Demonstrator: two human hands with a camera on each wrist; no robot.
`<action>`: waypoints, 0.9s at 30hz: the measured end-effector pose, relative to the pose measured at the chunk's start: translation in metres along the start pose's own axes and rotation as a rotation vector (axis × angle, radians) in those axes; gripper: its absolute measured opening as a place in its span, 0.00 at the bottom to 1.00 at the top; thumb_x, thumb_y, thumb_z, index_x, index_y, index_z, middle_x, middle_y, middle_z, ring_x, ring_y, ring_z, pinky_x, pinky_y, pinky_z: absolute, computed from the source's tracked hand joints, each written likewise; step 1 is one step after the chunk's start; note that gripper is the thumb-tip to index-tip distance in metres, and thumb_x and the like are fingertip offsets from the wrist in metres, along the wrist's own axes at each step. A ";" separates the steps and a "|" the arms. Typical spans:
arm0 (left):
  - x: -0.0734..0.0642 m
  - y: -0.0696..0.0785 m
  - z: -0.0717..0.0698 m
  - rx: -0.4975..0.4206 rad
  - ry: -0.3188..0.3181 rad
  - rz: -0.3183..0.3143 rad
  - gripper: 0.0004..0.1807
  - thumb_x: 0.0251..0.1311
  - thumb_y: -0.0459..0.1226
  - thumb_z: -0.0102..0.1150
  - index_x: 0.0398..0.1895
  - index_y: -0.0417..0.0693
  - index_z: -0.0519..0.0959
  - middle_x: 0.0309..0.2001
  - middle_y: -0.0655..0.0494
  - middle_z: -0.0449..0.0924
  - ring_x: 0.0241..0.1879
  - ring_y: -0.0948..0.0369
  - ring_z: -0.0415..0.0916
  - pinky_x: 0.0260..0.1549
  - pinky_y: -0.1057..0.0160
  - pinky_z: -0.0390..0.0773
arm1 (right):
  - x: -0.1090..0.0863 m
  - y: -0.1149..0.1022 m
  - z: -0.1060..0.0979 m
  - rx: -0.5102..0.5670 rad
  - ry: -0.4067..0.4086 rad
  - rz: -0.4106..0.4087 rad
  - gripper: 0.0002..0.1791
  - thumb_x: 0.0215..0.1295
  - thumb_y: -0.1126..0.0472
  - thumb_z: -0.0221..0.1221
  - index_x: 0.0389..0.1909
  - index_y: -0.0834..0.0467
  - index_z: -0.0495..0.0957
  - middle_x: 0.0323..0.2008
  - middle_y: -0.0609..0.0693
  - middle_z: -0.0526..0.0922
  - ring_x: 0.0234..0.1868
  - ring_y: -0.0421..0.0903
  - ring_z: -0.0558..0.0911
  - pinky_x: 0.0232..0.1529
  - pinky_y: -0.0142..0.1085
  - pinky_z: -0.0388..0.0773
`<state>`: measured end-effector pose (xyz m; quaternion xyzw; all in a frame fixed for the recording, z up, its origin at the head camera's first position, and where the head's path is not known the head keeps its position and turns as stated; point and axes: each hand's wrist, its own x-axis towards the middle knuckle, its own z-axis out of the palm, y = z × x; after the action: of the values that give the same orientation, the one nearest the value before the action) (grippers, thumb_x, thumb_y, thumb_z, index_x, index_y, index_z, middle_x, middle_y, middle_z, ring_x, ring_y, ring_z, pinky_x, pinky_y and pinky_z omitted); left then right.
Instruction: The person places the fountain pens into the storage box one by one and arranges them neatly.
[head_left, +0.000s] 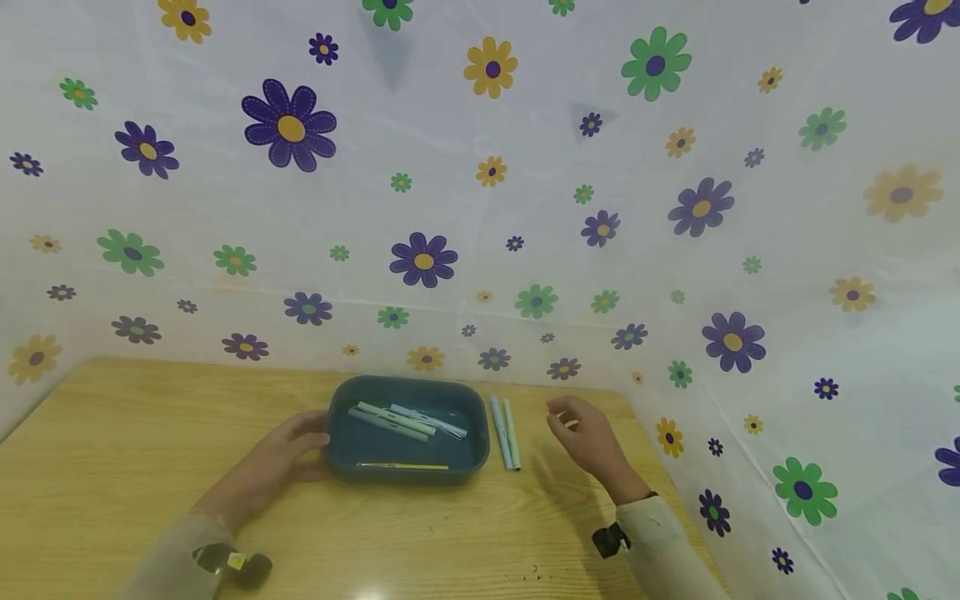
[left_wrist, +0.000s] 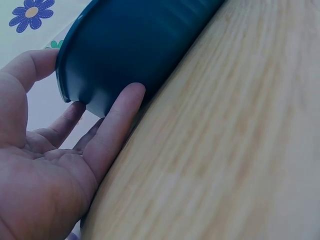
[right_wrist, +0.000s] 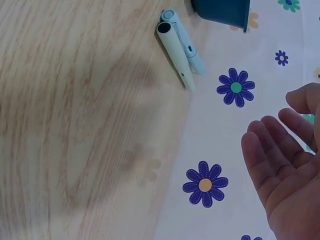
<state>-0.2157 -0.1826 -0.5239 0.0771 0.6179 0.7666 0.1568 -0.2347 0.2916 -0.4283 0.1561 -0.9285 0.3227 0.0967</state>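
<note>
A dark blue plastic bin (head_left: 408, 477) sits on the wooden table. My left hand (head_left: 288, 454) touches the bin's left end; in the left wrist view its fairly straight fingers (left_wrist: 112, 125) rest against the outer wall. Inside the bin lie several pale green and pale blue pens (head_left: 397, 419) and a thin yellow stick (head_left: 405, 467). Just right of the bin, a light blue pen (head_left: 501, 433) and a light green pen (head_left: 512, 433) lie side by side on the table. To their right my right hand (head_left: 588, 442) hovers, fingers loosely bent and holding nothing.
A white cloth (head_left: 450, 208) printed with flowers hangs behind the table and along its right side. The wooden table top (head_left: 420, 533) extends in front of the bin and to its left. Small dark specks (head_left: 534, 573) mark the table near the front.
</note>
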 end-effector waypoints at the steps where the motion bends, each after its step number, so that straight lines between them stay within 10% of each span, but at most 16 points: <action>1: 0.000 0.000 0.000 -0.001 -0.001 0.001 0.33 0.66 0.41 0.54 0.70 0.42 0.55 0.69 0.40 0.54 0.58 0.44 0.70 0.51 0.47 0.78 | 0.001 -0.001 0.000 0.003 0.000 -0.001 0.12 0.68 0.55 0.56 0.50 0.49 0.77 0.48 0.48 0.80 0.42 0.44 0.79 0.43 0.41 0.81; 27: -0.002 0.001 0.003 0.018 0.005 0.012 0.33 0.66 0.42 0.53 0.70 0.43 0.55 0.69 0.42 0.55 0.58 0.45 0.70 0.51 0.48 0.79 | 0.014 -0.021 0.007 0.018 -0.079 -0.025 0.14 0.69 0.50 0.55 0.53 0.46 0.76 0.50 0.45 0.78 0.43 0.43 0.79 0.44 0.41 0.80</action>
<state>-0.2124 -0.1804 -0.5224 0.0803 0.6249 0.7620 0.1497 -0.2407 0.2688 -0.4181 0.1810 -0.9266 0.3235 0.0627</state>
